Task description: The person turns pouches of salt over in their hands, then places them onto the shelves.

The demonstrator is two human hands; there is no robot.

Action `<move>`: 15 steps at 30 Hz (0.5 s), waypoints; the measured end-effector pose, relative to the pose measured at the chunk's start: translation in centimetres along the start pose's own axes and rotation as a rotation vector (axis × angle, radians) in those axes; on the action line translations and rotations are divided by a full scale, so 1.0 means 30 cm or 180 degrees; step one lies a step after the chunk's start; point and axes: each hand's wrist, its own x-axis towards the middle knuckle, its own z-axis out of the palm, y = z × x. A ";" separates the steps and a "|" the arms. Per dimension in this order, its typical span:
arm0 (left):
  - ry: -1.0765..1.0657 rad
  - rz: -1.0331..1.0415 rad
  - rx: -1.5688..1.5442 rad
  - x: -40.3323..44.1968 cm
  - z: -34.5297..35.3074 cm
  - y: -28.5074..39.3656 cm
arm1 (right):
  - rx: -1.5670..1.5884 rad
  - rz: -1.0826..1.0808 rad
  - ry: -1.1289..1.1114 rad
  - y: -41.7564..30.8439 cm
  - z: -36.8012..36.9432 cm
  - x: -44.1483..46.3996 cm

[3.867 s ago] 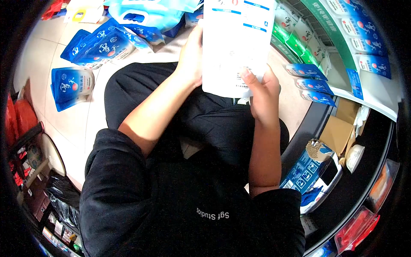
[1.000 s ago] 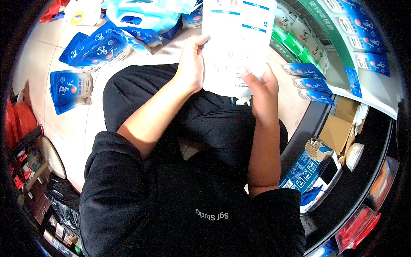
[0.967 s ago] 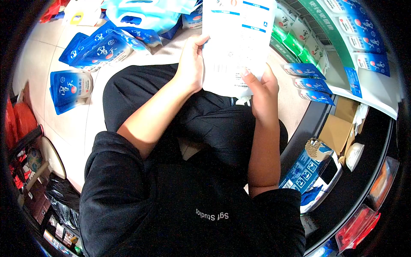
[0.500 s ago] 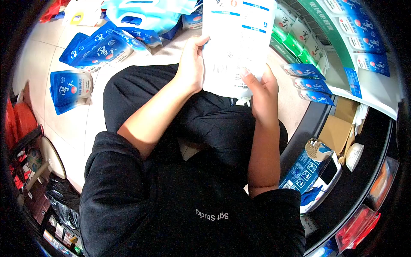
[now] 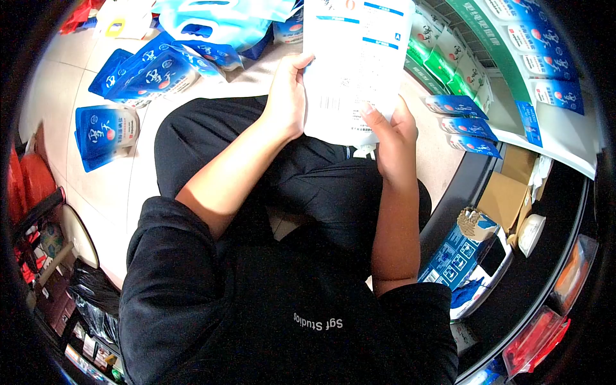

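A white printed pouch, with blue bars, small text and a barcode, is held up over my crossed legs. Its top runs out of view. My left hand grips the left edge, thumb at the front and fingers mostly hidden behind. At the lower right corner, my right hand is closed on the pouch with its thumb pressed on the printed face. Just below that corner a small whitish piece shows; what it is I cannot make out.
Blue-and-white pouches lie on the floor at left, with a separate small stack nearer. A light-blue plastic bag lies behind. Shelves with pouches stand at right, above a blue box and cardboard.
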 end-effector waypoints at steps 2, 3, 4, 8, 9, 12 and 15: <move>-0.0003 -0.0050 -0.0060 0.000 -0.002 0.000 | -0.0017 0.0010 -0.0034 0.000 -0.002 0.001; -0.0044 -0.0045 -0.0055 0.001 -0.004 0.000 | -0.0016 0.0012 -0.0033 0.000 -0.002 0.001; -0.0086 -0.0041 -0.0051 0.002 -0.005 -0.001 | 0.0000 0.0012 -0.0036 0.000 -0.002 0.001; -0.0069 -0.0012 -0.0034 0.001 -0.003 0.001 | -0.0026 -0.0004 -0.0017 -0.003 0.001 0.000; -0.0073 0.0007 -0.0106 -0.002 0.001 0.003 | -0.0027 -0.0003 -0.0017 -0.003 0.000 0.000; -0.0060 0.0030 -0.0168 -0.003 0.002 0.003 | -0.0026 0.0002 -0.0014 0.000 -0.002 0.002; -0.0036 0.0039 -0.0143 -0.004 0.003 0.002 | -0.0061 0.0014 -0.0005 0.003 -0.002 0.002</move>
